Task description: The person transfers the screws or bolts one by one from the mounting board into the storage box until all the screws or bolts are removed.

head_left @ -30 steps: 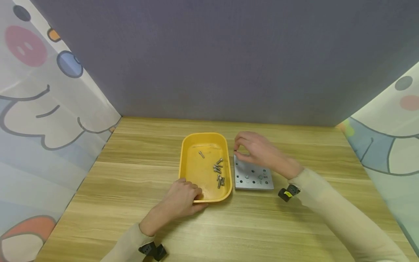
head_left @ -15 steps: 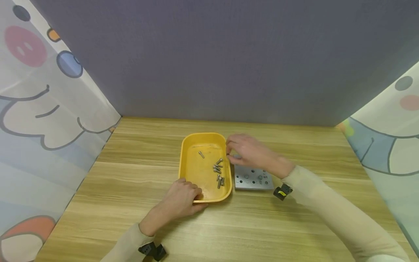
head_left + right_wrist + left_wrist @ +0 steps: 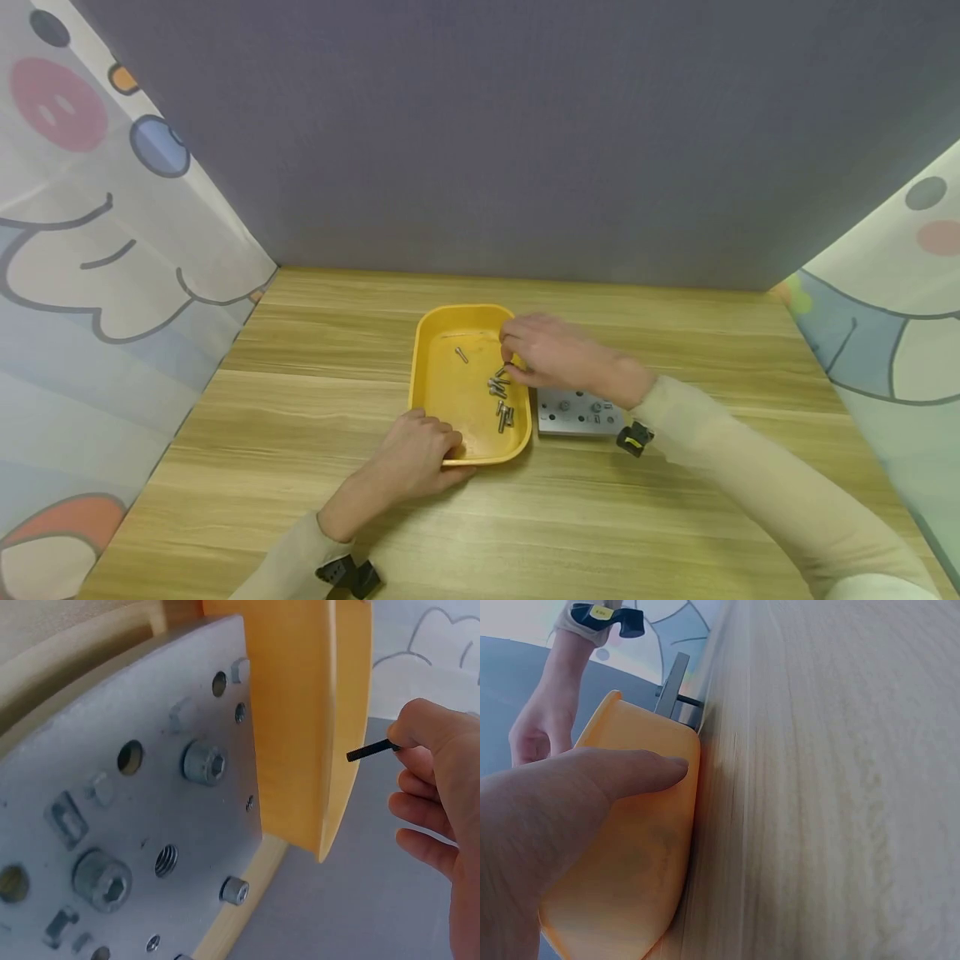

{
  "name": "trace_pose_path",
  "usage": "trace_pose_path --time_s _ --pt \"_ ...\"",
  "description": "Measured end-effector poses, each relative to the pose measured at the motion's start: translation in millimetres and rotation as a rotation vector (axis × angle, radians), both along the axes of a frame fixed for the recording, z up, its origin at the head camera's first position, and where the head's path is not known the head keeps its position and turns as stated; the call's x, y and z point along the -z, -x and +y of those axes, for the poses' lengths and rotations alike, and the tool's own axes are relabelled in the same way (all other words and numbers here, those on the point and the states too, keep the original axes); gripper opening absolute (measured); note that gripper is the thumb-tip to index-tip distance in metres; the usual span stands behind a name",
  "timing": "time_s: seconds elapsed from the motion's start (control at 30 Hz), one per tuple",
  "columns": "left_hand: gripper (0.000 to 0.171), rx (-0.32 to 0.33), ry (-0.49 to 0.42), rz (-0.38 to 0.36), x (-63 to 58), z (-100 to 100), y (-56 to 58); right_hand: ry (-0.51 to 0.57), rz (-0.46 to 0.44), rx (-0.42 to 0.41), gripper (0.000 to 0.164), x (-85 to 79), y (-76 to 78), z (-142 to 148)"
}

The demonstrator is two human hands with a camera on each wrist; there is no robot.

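Note:
My left hand (image 3: 420, 450) grips the near-left corner of a yellow tray (image 3: 415, 367); in the left wrist view its thumb (image 3: 649, 771) presses the outer wall. Several silver screws (image 3: 497, 387) lie inside, mostly toward the right side. Over the tray's right rim, my right hand (image 3: 558, 354) pinches a thin black screw (image 3: 369, 751), whose head is hidden by the fingers. Right of the tray lies a grey metal plate (image 3: 573, 425) with holes. Socket-head screws (image 3: 204, 762) sit in some of these holes, a smaller one (image 3: 235, 890) near the plate's edge.
The wooden table (image 3: 315, 350) carries the tray and the plate side by side. A grey panel (image 3: 525, 150) rises behind the table, and cartoon-printed sheets (image 3: 112, 250) stand at both sides.
My right hand has moved left and slightly nearer, from the plate's far-left corner to over the tray's right side, with the black screw. The left hand and tray have stayed still.

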State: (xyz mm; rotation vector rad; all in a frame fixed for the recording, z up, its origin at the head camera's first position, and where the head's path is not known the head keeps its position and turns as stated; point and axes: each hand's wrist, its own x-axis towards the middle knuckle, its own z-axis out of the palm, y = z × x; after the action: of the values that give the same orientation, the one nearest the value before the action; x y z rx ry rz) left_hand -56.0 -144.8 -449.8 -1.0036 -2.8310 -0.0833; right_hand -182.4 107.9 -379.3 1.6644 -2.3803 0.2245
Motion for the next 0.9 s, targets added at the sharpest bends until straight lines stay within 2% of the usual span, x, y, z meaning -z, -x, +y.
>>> trace_pose_path --time_s 0.37,0.5,0.73,0.9 --pt "0.044 0.005 -0.001 0.028 1.9 -0.7 0.2 -0.126 -0.001 -0.035 0.009 6.0 -6.5 -18.2" --pt "0.044 0.006 0.003 0.029 1.8 -1.0 0.2 -0.183 -0.013 -0.046 0.013 8.2 -8.1 -24.5" --pt "0.043 0.009 0.007 0.026 0.2 -1.5 0.0 -0.295 0.051 -0.067 0.015 13.8 -9.1 -34.1" --pt "0.039 0.014 0.007 0.011 -0.8 -0.5 -0.5 -0.370 0.064 -0.069 0.018 15.1 -11.7 -38.4"
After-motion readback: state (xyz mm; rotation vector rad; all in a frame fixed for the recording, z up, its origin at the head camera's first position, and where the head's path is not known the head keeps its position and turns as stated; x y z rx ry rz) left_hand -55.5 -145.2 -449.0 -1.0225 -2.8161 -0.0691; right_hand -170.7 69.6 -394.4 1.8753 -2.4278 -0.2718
